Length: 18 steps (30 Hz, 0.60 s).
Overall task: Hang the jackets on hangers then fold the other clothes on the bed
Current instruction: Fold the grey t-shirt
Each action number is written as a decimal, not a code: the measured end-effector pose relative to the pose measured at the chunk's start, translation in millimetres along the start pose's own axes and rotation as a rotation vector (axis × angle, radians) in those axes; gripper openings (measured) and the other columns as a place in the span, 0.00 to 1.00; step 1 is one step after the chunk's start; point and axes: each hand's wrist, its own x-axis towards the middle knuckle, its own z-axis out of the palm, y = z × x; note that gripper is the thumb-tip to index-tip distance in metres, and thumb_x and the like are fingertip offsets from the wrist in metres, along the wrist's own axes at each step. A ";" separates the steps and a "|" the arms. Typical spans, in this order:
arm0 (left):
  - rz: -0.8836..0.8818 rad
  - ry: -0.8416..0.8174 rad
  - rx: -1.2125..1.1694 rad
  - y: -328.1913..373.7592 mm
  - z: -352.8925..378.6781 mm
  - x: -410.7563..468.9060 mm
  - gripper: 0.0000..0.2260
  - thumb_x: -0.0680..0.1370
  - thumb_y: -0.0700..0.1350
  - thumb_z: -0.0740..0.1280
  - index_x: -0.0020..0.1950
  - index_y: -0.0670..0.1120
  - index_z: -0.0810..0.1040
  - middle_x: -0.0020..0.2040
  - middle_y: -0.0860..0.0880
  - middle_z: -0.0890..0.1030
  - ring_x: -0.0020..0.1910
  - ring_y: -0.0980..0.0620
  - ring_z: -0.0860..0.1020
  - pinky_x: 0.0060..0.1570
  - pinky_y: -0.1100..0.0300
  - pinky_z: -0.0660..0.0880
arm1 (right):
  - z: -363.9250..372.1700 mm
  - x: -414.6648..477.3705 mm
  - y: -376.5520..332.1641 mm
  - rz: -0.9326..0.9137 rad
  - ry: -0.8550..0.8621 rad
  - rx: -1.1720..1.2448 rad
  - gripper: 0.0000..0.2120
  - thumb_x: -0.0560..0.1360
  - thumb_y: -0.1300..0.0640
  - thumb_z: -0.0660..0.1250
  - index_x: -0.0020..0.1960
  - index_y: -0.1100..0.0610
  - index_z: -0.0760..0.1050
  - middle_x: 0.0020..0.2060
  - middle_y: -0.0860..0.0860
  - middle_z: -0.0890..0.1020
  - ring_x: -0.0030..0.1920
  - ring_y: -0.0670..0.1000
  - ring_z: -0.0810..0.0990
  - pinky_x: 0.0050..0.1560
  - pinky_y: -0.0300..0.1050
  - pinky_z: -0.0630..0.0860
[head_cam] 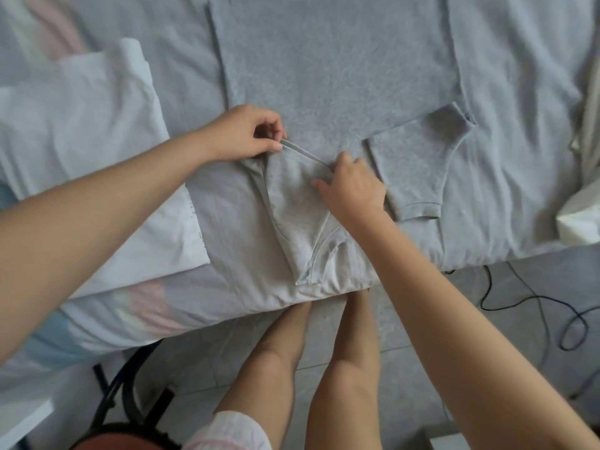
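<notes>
A grey T-shirt lies spread flat on the bed, neckline toward me. Its left sleeve is folded inward and points at the bed's near edge; its right sleeve lies flat to the right. My left hand pinches the shirt's neckband at the left shoulder, lifting the band slightly. My right hand rests on the shirt by the other end of the neckband, fingers bent against the fabric; whether it grips the band is hidden.
A folded white cloth lies on the bed to the left. Another pale cloth sits at the bed's right edge. Black cables lie on the tiled floor at right. A black chair frame stands by my legs.
</notes>
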 end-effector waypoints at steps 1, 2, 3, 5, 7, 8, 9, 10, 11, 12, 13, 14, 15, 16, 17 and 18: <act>0.011 -0.007 0.012 0.3 1.3 0.7 0.12 0.74 0.37 0.70 0.38 0.53 0.72 0.51 0.48 0.81 0.43 0.59 0.76 0.48 0.68 0.71 | -1.2 1.6 0.4 -0.047 0.006 0.017 0.19 0.76 0.49 0.64 0.62 0.57 0.67 0.59 0.57 0.71 0.59 0.60 0.74 0.52 0.51 0.71; 0.025 -0.010 0.028 0.6 2.8 1.3 0.11 0.74 0.37 0.70 0.39 0.51 0.73 0.51 0.48 0.81 0.44 0.55 0.77 0.49 0.65 0.71 | -2.3 3.4 2.2 -0.087 -0.007 0.039 0.16 0.75 0.52 0.65 0.60 0.57 0.68 0.58 0.57 0.70 0.58 0.60 0.74 0.51 0.51 0.71; 0.032 -0.003 0.045 0.3 3.4 0.6 0.09 0.74 0.37 0.69 0.41 0.50 0.73 0.51 0.47 0.81 0.45 0.53 0.77 0.49 0.62 0.72 | -4.0 6.1 3.4 -0.117 -0.033 0.061 0.15 0.74 0.54 0.66 0.58 0.57 0.70 0.58 0.58 0.70 0.57 0.60 0.74 0.51 0.50 0.71; 0.044 0.018 0.084 -2.5 6.3 -1.2 0.06 0.75 0.39 0.69 0.43 0.48 0.73 0.50 0.48 0.80 0.46 0.52 0.76 0.49 0.59 0.71 | -6.0 8.6 8.3 -0.129 -0.069 0.132 0.13 0.73 0.55 0.67 0.55 0.57 0.73 0.57 0.57 0.70 0.56 0.60 0.73 0.52 0.49 0.72; 0.040 0.060 0.106 -6.5 10.2 -1.4 0.04 0.75 0.40 0.69 0.45 0.46 0.74 0.48 0.48 0.80 0.46 0.51 0.76 0.49 0.57 0.70 | -7.8 12.1 13.8 -0.134 -0.061 0.150 0.14 0.72 0.54 0.68 0.55 0.57 0.73 0.57 0.57 0.70 0.57 0.59 0.73 0.53 0.48 0.72; 0.038 0.077 0.116 -6.4 12.2 -0.8 0.03 0.75 0.41 0.69 0.45 0.45 0.75 0.47 0.47 0.80 0.46 0.50 0.76 0.49 0.57 0.70 | -8.5 12.0 17.1 -0.131 -0.063 0.149 0.16 0.72 0.53 0.69 0.57 0.57 0.72 0.57 0.57 0.71 0.57 0.58 0.72 0.52 0.48 0.71; 0.028 0.099 0.117 -7.0 14.9 -0.5 0.03 0.75 0.41 0.69 0.46 0.43 0.76 0.46 0.46 0.80 0.45 0.49 0.76 0.48 0.56 0.70 | -9.1 12.8 19.5 -0.122 -0.076 0.142 0.18 0.72 0.51 0.69 0.57 0.57 0.71 0.57 0.56 0.72 0.57 0.57 0.73 0.49 0.47 0.70; 0.019 0.121 0.112 -7.7 17.5 -0.1 0.04 0.75 0.42 0.69 0.46 0.43 0.77 0.45 0.45 0.80 0.44 0.48 0.77 0.47 0.55 0.70 | -9.2 13.3 21.7 -0.103 -0.095 0.138 0.19 0.73 0.48 0.69 0.58 0.57 0.70 0.56 0.55 0.74 0.56 0.56 0.74 0.46 0.46 0.68; 0.010 0.142 0.107 -8.6 20.5 -0.5 0.04 0.75 0.42 0.69 0.46 0.44 0.76 0.44 0.45 0.80 0.43 0.48 0.77 0.47 0.54 0.71 | -8.9 13.4 23.5 -0.077 -0.121 0.134 0.20 0.73 0.46 0.68 0.58 0.56 0.70 0.54 0.54 0.76 0.55 0.56 0.75 0.44 0.45 0.66; -0.005 0.167 0.099 -10.1 23.9 -1.4 0.04 0.75 0.44 0.69 0.45 0.46 0.76 0.43 0.46 0.80 0.43 0.47 0.77 0.47 0.53 0.73 | -8.1 13.2 24.3 -0.058 -0.145 0.135 0.20 0.74 0.44 0.67 0.59 0.57 0.70 0.52 0.53 0.77 0.54 0.55 0.76 0.43 0.44 0.65; -0.020 0.194 0.094 -11.1 26.7 -2.6 0.04 0.75 0.45 0.69 0.45 0.48 0.76 0.42 0.48 0.79 0.43 0.48 0.77 0.47 0.51 0.74 | -6.6 12.8 25.1 -0.052 -0.153 0.143 0.19 0.75 0.44 0.66 0.57 0.57 0.70 0.48 0.52 0.77 0.52 0.55 0.76 0.42 0.43 0.64; -0.026 0.221 0.096 -11.5 29.3 -3.5 0.04 0.74 0.47 0.69 0.45 0.49 0.75 0.42 0.50 0.79 0.43 0.48 0.77 0.47 0.51 0.74 | -5.9 12.1 25.7 -0.055 -0.144 0.160 0.17 0.75 0.44 0.66 0.54 0.56 0.71 0.44 0.50 0.76 0.50 0.55 0.77 0.39 0.43 0.64; -0.022 0.247 0.106 -11.3 31.2 -4.3 0.04 0.74 0.48 0.69 0.45 0.50 0.75 0.42 0.52 0.78 0.43 0.49 0.77 0.47 0.50 0.74 | -4.8 11.4 26.3 -0.056 -0.122 0.195 0.14 0.75 0.44 0.66 0.50 0.55 0.71 0.41 0.49 0.76 0.47 0.54 0.77 0.37 0.43 0.63; -0.010 0.271 0.121 -10.4 32.8 -5.0 0.05 0.74 0.48 0.69 0.45 0.49 0.76 0.42 0.53 0.77 0.43 0.49 0.77 0.47 0.51 0.74 | -4.1 10.5 26.7 -0.053 -0.084 0.244 0.13 0.75 0.45 0.66 0.48 0.54 0.70 0.40 0.49 0.76 0.45 0.53 0.77 0.37 0.44 0.64; -0.001 0.289 0.136 -9.4 34.0 -5.5 0.05 0.74 0.48 0.69 0.45 0.48 0.76 0.42 0.54 0.76 0.44 0.49 0.77 0.47 0.51 0.74 | -3.6 9.6 27.5 -0.055 -0.037 0.306 0.11 0.75 0.47 0.67 0.46 0.54 0.69 0.40 0.49 0.76 0.44 0.53 0.76 0.38 0.43 0.65; 0.008 0.305 0.150 -8.8 34.7 -5.7 0.05 0.74 0.47 0.69 0.46 0.47 0.76 0.43 0.55 0.76 0.44 0.49 0.77 0.46 0.52 0.73 | -3.9 9.1 28.5 -0.069 0.014 0.369 0.10 0.75 0.50 0.68 0.45 0.53 0.69 0.41 0.49 0.77 0.44 0.52 0.76 0.39 0.44 0.66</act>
